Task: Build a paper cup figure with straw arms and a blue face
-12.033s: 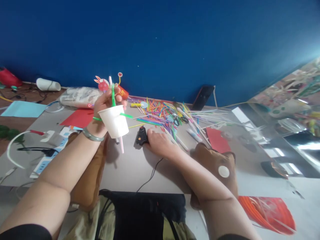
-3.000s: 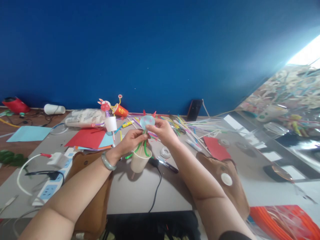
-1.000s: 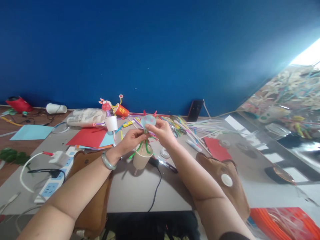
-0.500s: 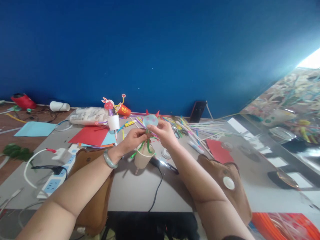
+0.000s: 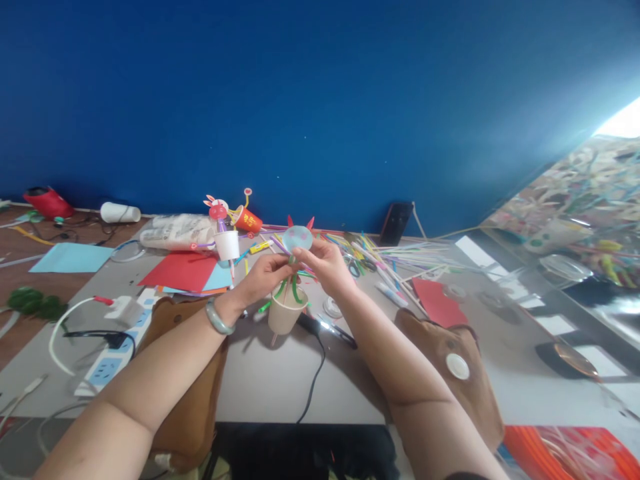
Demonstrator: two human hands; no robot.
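Brown cushions (image 5: pixel 193 400) (a pair) flank the green-limbed cup (image 5: pixel 286 315); loose straws (image 5: pixel 423 251) lie beyond.

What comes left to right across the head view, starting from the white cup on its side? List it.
White cup on its side, wrapped white bundle, red-faced cup figure, left hand, pale blue disc, right hand, dark slab by the wall, right-side red sheet, orange packet.

Light from the right pales the blue wall (image 5: pixel 320 107); the right edge looks blurred.
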